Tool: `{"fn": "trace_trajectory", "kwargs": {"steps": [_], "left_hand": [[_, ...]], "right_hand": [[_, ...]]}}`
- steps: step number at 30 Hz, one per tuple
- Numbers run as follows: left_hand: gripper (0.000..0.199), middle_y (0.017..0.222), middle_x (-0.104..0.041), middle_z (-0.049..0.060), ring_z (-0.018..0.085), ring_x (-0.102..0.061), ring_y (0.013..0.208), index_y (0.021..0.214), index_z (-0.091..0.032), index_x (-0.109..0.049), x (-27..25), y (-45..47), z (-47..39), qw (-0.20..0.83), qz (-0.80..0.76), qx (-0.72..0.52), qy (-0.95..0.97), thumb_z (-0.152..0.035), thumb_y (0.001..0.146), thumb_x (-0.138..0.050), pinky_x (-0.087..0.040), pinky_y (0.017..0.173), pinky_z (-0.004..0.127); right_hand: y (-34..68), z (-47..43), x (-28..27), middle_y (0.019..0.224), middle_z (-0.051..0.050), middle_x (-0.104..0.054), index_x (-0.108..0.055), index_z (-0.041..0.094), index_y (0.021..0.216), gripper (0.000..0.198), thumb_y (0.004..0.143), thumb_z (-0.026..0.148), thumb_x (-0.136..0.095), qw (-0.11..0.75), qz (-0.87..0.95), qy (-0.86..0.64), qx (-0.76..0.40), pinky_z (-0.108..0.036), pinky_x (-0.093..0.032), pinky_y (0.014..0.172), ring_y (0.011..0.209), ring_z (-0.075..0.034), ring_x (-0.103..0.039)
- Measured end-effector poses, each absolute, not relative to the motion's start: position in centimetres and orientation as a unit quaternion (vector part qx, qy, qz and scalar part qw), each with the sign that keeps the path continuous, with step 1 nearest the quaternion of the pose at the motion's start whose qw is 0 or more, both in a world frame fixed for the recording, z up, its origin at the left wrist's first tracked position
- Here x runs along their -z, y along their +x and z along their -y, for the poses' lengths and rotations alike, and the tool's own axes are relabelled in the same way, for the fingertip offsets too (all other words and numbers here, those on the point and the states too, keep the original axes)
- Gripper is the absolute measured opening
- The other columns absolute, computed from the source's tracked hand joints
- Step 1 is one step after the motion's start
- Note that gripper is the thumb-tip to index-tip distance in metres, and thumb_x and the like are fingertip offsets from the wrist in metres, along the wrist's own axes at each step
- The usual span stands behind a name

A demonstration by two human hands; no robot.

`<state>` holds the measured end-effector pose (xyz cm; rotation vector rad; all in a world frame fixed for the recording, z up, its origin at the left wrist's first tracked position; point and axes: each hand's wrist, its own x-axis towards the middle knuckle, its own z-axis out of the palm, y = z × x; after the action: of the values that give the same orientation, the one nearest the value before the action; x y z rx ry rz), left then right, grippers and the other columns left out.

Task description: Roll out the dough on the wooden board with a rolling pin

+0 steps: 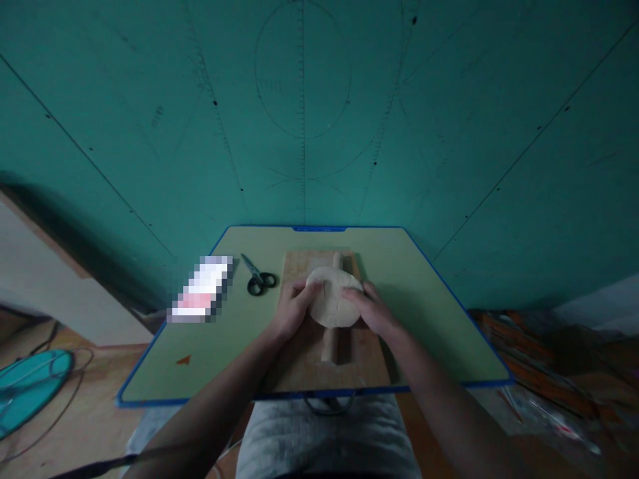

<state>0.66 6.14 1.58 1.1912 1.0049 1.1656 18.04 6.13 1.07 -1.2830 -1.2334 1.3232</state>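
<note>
Holding flattened dough (pixel 332 307) are the left hand (pixel 294 311) and right hand (pixel 375 311).

On the green, blue-rimmed table (pixel 429 293): wooden board (pixel 304 374) reaching mid near edge, scissors (pixel 258 277) toward far left corner, pixelated object (pixel 202 289) along left edge, orange scrap (pixel 184 360) toward near left corner.

Unfin. rm, bare grn wallbd (pixel 324 153), floor clutter (pixel 529 372)

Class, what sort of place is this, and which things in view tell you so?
Perhaps an unfinished room used as a makeshift workspace: the green wall shows bare lines and dark dots, and a small table before it bears a wooden board and scissors.
</note>
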Motion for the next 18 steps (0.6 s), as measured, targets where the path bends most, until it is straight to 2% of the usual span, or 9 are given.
{"fn": "trace_trajectory", "kwargs": {"steps": [3,6,11,15,18], "left_hand": [[0.050,0.057,-0.055,-0.001,0.012,-0.047,0.054,0.065,-0.015,-0.066,-1.43,0.60,-6.20,0.554,-0.440,-0.491,0.508,-0.064,0.071,-0.071,-0.037,0.050,0.023],[0.049,0.060,-0.058,0.000,0.013,-0.049,0.055,0.068,-0.015,-0.066,-1.34,0.67,-6.31,0.570,-0.441,-0.482,0.499,-0.064,0.071,-0.070,-0.038,0.050,0.023],[0.053,0.064,-0.059,0.001,0.014,-0.052,0.058,0.071,-0.014,-0.066,-1.34,0.78,-6.32,0.561,-0.442,-0.480,0.510,-0.066,0.073,-0.066,-0.041,0.052,0.023],[0.053,0.059,-0.054,-0.001,0.012,-0.048,0.055,0.066,-0.013,-0.064,-1.67,0.76,-6.18,0.535,-0.456,-0.464,0.539,-0.066,0.073,-0.064,-0.038,0.051,0.022],[0.052,0.060,-0.057,-0.001,0.012,-0.050,0.057,0.068,-0.013,-0.065,-1.84,0.77,-6.14,0.534,-0.455,-0.464,0.540,-0.065,0.073,-0.064,-0.040,0.052,0.022]], "right_hand": [[18.22,-5.98,-0.94,0.075,-0.002,-0.066,-0.065,0.021,0.076,0.036,0.061,0.054,-0.073,0.438,0.519,-0.533,-0.505,-0.030,-0.047,0.059,0.076,-0.023,-0.061],[18.10,-5.93,-0.89,0.075,-0.002,-0.065,-0.065,0.020,0.076,0.039,0.063,0.056,-0.071,0.448,0.521,-0.543,-0.483,-0.029,-0.046,0.059,0.075,-0.022,-0.061],[17.62,-6.21,-1.53,0.062,-0.001,-0.058,-0.061,0.019,0.063,0.041,0.069,0.059,-0.054,0.486,0.538,-0.503,-0.470,-0.027,-0.041,0.054,0.065,-0.018,-0.054],[17.86,-6.39,-1.58,0.055,-0.001,-0.051,-0.054,0.021,0.050,0.038,0.065,0.057,-0.055,0.488,0.560,-0.519,-0.423,-0.027,-0.035,0.049,0.057,-0.015,-0.045],[17.97,-6.42,-1.21,0.055,0.000,-0.051,-0.054,0.021,0.051,0.039,0.066,0.057,-0.057,0.488,0.564,-0.530,-0.403,-0.026,-0.035,0.050,0.058,-0.015,-0.046]]}}
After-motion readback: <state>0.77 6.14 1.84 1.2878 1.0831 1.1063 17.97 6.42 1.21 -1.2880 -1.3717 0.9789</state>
